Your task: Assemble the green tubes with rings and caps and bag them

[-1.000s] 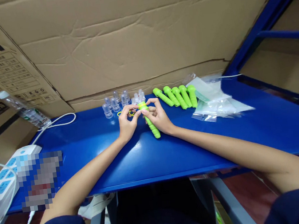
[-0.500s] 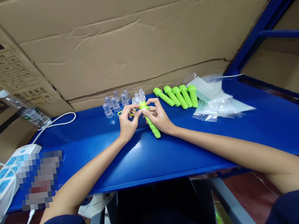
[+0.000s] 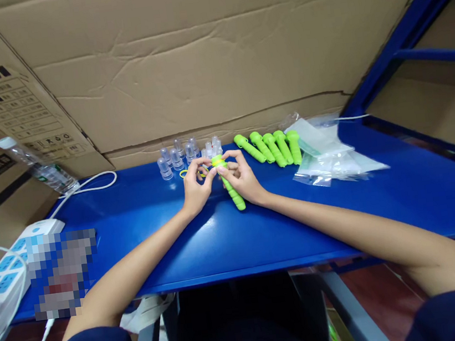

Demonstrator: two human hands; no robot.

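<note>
Both hands meet over the table at a lime-green ribbed flashlight body [image 3: 234, 193], its wide end up and its narrow end tilted toward me. My right hand [image 3: 248, 182] is closed around its upper part, thumb on the front. Thumb and fingers of my left hand [image 3: 197, 188] pinch the wide end from the left, where a yellow ring [image 3: 218, 164] shows. Loose yellow rings [image 3: 184, 174] lie just behind my left fingers, partly hidden. Behind them stand several clear plastic domed caps [image 3: 165, 168]. Several more green flashlight bodies [image 3: 275, 149] lie in a row to the right.
Clear plastic bags with pale sheets [image 3: 330, 157] lie right of the green row. On the left are a water bottle [image 3: 45, 169], a white power strip [image 3: 17, 262], cables and a blurred-out flat object [image 3: 65, 275]. Cardboard [image 3: 196, 57] walls off the blue table's [image 3: 172, 256] back.
The view has shifted very slightly. Both hands stay at the same spot on the green flashlight body, with only tiny finger movement at its wide end.
</note>
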